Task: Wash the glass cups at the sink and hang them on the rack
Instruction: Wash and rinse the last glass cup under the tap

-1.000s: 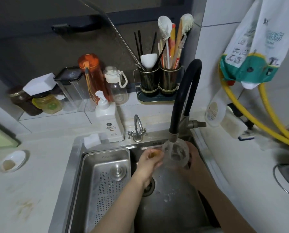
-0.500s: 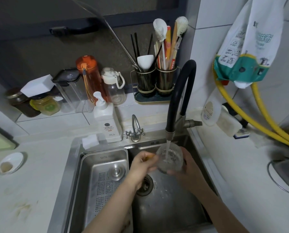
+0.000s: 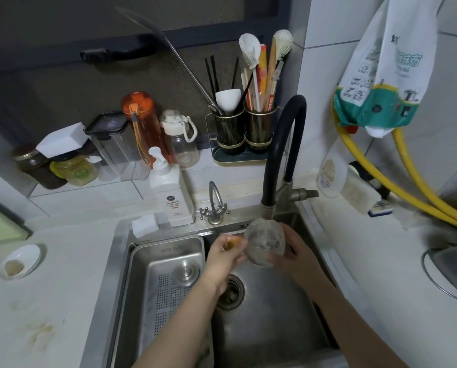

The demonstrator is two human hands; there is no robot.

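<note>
Both hands cradle cup (image 3: 265,243) under tap (image 3: 267,211): right hand (image 3: 295,252) cups far side, left hand (image 3: 223,252) pinches rim, clutching orange sponge (image 3: 232,241).

Head view, downward over sink (image 3: 121,261)

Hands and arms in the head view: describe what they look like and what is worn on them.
Both forearms are bare up to the picture's bottom edge: no sleeves, gloves or watch show. No ring or bracelet is visible on the left hand or the right hand. The wrists are slim. No markings can be made out.
</note>
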